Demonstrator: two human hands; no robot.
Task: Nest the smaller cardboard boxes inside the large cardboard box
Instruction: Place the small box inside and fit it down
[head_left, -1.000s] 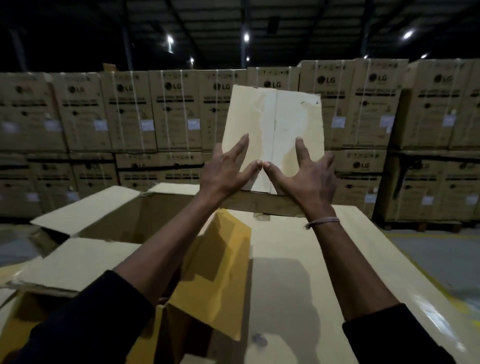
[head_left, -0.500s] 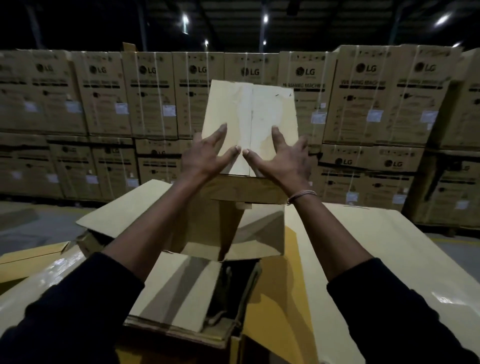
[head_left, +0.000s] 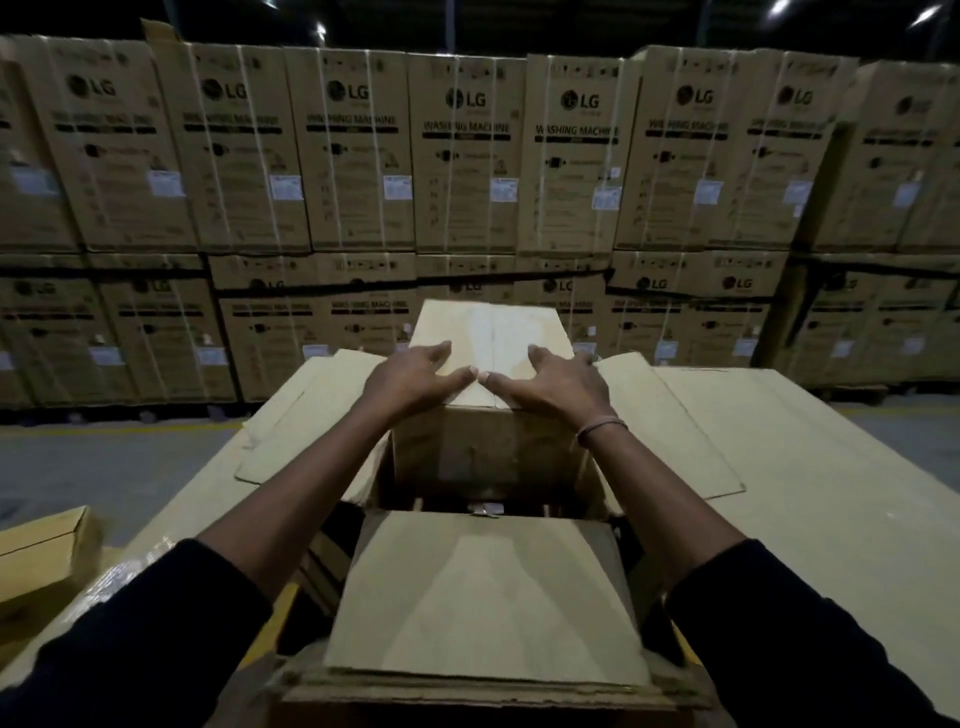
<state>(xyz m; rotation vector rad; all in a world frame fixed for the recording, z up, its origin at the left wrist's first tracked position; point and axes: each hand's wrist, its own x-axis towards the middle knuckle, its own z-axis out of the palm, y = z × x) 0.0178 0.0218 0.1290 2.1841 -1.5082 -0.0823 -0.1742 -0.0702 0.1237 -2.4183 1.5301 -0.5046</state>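
A small plain cardboard box (head_left: 491, 452) stands upright in the open mouth of the large cardboard box (head_left: 483, 597), its lower part hidden inside. My left hand (head_left: 410, 376) lies on the small box's top near its left edge, fingers spread. My right hand (head_left: 553, 382) lies on the top near the right edge, fingers spread, thumb tips almost meeting at the centre seam. The large box's near flap (head_left: 488, 592) is folded toward me, and its side flaps (head_left: 670, 431) spread outward.
The large box sits among wide flat cardboard sheets (head_left: 810, 493). A smaller box (head_left: 41, 551) lies at the left edge. A wall of stacked washing machine cartons (head_left: 467, 156) fills the background beyond a strip of grey floor (head_left: 104, 467).
The small box has come down from chest height into the large box's opening, and its top has tilted from facing me to nearly level. Both hands moved down with it.
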